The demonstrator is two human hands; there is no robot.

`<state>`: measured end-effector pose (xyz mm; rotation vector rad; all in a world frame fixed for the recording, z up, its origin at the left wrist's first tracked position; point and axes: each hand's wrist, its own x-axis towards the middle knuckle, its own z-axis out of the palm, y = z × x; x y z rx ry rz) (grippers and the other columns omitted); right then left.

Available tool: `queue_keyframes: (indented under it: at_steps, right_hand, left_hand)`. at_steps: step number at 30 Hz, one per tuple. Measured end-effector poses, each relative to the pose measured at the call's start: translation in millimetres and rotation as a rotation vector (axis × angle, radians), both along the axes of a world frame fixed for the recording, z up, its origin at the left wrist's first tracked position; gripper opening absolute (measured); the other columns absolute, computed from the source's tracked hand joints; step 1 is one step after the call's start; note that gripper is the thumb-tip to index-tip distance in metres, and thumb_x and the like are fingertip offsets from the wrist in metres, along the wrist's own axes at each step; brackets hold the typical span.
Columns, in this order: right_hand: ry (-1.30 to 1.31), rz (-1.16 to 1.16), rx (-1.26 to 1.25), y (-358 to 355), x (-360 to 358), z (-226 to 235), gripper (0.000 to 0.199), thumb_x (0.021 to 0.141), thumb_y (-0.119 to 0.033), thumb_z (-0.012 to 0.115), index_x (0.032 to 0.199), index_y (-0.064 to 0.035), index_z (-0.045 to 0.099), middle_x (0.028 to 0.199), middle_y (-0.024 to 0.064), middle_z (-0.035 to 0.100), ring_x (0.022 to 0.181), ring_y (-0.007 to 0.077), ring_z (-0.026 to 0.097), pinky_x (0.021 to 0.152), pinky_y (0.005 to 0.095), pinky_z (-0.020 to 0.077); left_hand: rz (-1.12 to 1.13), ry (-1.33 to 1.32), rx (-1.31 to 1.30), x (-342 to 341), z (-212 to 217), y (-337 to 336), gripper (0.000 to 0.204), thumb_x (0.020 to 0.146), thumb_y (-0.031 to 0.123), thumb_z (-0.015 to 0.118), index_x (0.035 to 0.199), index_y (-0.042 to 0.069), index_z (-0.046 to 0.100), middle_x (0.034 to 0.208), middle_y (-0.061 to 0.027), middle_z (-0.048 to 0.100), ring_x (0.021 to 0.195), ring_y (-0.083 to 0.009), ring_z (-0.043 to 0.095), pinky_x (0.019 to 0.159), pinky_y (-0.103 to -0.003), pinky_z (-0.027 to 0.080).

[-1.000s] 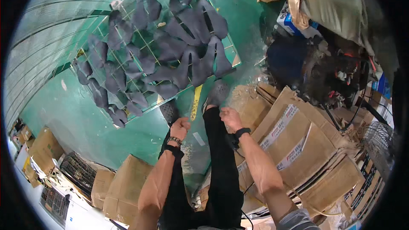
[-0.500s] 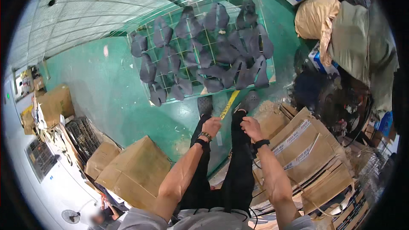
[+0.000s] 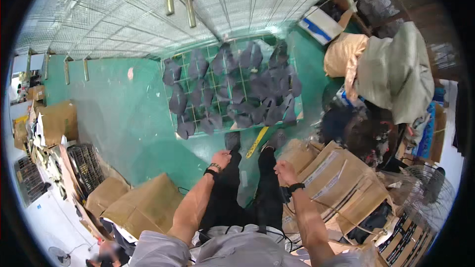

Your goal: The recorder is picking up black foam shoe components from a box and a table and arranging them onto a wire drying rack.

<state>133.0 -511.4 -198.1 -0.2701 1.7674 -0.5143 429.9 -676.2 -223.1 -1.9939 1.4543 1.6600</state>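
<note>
Dark fabric pieces [image 3: 232,89] lie spread in overlapping rows on a wire grid panel [image 3: 296,114] that rests flat on the green floor [image 3: 123,118], just ahead of the person's feet. Judged from their limp outlines and curled edges, the pieces are thin, soft and light; each should lift with a pinch at one edge or corner and will fold or droop when raised. They appear neither fragile nor slippery. A yellow strip [image 3: 257,142] lies at the near edge of the panel, between the shoes.

Left hand [image 3: 221,159] rests near the left thigh, fingers loosely curled, holding nothing visible. Right hand [image 3: 284,172] hangs beside the right thigh, close to a cardboard box [image 3: 336,178]; whether its fingers are closed on anything cannot be told. Both wrists carry dark bands.

Surface: smooth painted floor, glossy, with clear plastic sheeting over part of it. Room: cardboard boxes stacked to the left and right, wire mesh racking ahead, stuffed sacks [image 3: 391,69] to the right, a floor fan [image 3: 425,193] at lower right.
</note>
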Motion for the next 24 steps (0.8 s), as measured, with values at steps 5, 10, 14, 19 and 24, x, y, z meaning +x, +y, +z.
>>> queue_keyframes:
  at_steps: [5,10,14,19,24]
  right_hand:
    - [0.125,0.021,-0.048,4.5,-14.2,58.7,0.022,0.095,-0.014,0.062,0.113,-0.0027,0.068,0.087,0.0085,0.072,0.07,0.0144,0.068,0.06,0.0289,0.0533]
    - [0.127,-0.18,-0.098,42.6,-18.0,108.3,0.024,0.097,-0.02,0.064,0.113,-0.0032,0.067,0.089,0.0076,0.073,0.071,0.0146,0.068,0.06,0.0288,0.0556]
    - [0.021,-0.352,-0.02,85.9,-0.4,115.5,0.022,0.099,-0.022,0.062,0.112,-0.0048,0.067,0.085,0.006,0.07,0.07,0.0179,0.069,0.064,0.0303,0.0567]
    - [0.163,-0.117,0.155,163.0,36.6,114.7,0.026,0.099,-0.029,0.059,0.108,-0.0079,0.069,0.093,0.0084,0.072,0.075,0.0191,0.07,0.068,0.0328,0.0562]
    - [0.565,0.472,0.071,173.8,64.9,169.8,0.035,0.095,-0.039,0.053,0.105,-0.0138,0.075,0.098,0.014,0.074,0.093,0.0278,0.071,0.08,0.0376,0.052]
  left_hand:
    - [0.058,0.059,0.005,48.1,4.5,-29.8,0.032,0.082,0.026,0.068,0.109,0.009,0.075,0.087,-0.0104,0.076,0.076,-0.0204,0.073,0.072,-0.033,0.057]
    - [0.152,0.138,-0.009,71.6,10.3,-64.7,0.036,0.079,0.026,0.07,0.111,0.009,0.075,0.085,-0.0112,0.076,0.069,-0.0201,0.072,0.063,-0.033,0.058]
    - [0.175,0.09,-0.075,85.3,26.6,-87.3,0.038,0.078,0.026,0.071,0.111,0.009,0.074,0.086,-0.0102,0.076,0.068,-0.0195,0.072,0.061,-0.033,0.058]
    - [0.124,0.055,-0.109,82.8,57.6,-89.3,0.031,0.083,0.019,0.07,0.11,0.007,0.074,0.086,-0.0095,0.076,0.069,-0.0192,0.072,0.061,-0.034,0.058]
    - [0.012,0.023,0.011,113.5,26.6,-59.1,0.034,0.082,0.018,0.071,0.114,0.007,0.073,0.085,-0.009,0.075,0.069,-0.0189,0.071,0.061,-0.034,0.058]
